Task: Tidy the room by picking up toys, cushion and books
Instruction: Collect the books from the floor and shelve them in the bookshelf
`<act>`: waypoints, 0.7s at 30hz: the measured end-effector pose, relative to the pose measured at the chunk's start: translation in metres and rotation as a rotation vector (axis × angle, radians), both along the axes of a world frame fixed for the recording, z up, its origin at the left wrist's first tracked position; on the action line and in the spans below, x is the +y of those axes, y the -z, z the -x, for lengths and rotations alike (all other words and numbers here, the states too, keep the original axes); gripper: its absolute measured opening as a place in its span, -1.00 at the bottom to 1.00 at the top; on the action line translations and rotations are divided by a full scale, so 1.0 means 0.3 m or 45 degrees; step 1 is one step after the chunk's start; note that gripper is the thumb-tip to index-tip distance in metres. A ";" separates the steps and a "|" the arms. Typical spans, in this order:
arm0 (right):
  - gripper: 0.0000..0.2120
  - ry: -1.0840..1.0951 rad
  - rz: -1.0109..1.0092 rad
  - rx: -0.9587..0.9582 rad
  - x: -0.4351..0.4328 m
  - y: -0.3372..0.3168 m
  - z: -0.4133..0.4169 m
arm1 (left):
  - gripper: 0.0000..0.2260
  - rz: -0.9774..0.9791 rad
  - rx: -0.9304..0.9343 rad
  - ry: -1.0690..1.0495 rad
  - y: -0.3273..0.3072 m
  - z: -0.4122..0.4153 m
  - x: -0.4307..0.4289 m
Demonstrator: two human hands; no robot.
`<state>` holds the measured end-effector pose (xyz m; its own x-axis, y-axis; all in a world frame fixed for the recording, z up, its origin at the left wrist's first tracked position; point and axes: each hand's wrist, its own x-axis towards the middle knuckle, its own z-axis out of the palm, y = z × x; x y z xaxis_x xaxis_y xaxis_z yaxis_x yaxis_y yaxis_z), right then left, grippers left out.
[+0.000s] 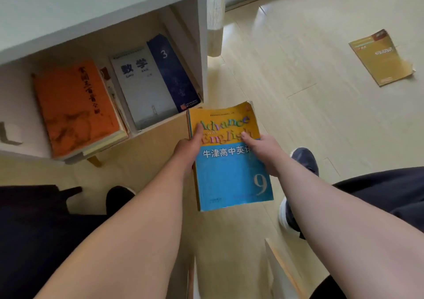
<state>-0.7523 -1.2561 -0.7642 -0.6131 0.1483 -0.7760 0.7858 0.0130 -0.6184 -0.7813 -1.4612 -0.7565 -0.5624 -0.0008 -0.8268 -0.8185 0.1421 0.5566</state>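
Fingers pinching the textbook at both side edges, left hand and right hand, thumbs on the cover. Held in the air just before the shelf. Risks catching a corner on the shelf wall, or tipping the leaning blue book.
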 end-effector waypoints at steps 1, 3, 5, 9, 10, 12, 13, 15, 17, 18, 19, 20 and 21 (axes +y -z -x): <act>-0.68 0.046 -0.028 -0.024 0.001 0.019 -0.010 | -0.37 -0.095 -0.053 -0.026 0.015 -0.015 0.008; -0.70 0.178 -0.052 -0.070 0.008 0.066 -0.033 | -0.39 -0.194 -0.149 -0.068 0.049 -0.053 0.015; -0.71 0.308 -0.064 -0.102 0.017 0.105 -0.043 | -0.43 -0.209 -0.264 -0.038 0.084 -0.095 0.011; -0.71 0.478 -0.066 -0.162 0.035 0.182 -0.054 | -0.69 -0.092 -0.245 0.115 0.151 -0.177 0.023; -0.73 0.490 -0.071 -0.169 0.038 0.201 -0.057 | -0.75 -0.059 -0.183 0.126 0.169 -0.188 0.033; -0.73 0.495 -0.089 -0.133 0.042 0.223 -0.052 | -0.61 -0.034 -0.108 0.126 0.204 -0.196 0.048; -0.73 0.501 -0.075 -0.098 0.042 0.228 -0.049 | -0.56 -0.024 -0.084 0.111 0.224 -0.197 0.056; -0.76 0.518 0.035 -0.029 0.044 0.233 -0.040 | -0.50 0.031 -0.018 0.086 0.244 -0.186 0.080; -0.74 0.505 0.148 -0.009 0.047 0.223 -0.042 | -0.49 0.077 0.044 0.015 0.263 -0.163 0.101; -0.66 0.495 0.149 -0.024 0.051 0.223 -0.049 | -0.49 0.107 0.073 -0.009 0.266 -0.147 0.115; -0.57 0.491 0.129 -0.047 0.051 0.230 -0.061 | -0.49 0.133 0.091 -0.024 0.267 -0.135 0.126; -0.48 0.489 0.094 -0.079 0.052 0.232 -0.074 | -0.49 0.142 0.107 -0.033 0.265 -0.124 0.137; -0.41 0.488 0.050 -0.121 0.058 0.244 -0.088 | -0.48 0.152 0.112 -0.023 0.268 -0.114 0.152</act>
<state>-0.7259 -1.2387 -0.8373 -0.4446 0.3214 -0.8361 0.7827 -0.3144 -0.5371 -0.7471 -1.4157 -0.8369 -0.6316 -0.1071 -0.7679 -0.7705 0.1971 0.6062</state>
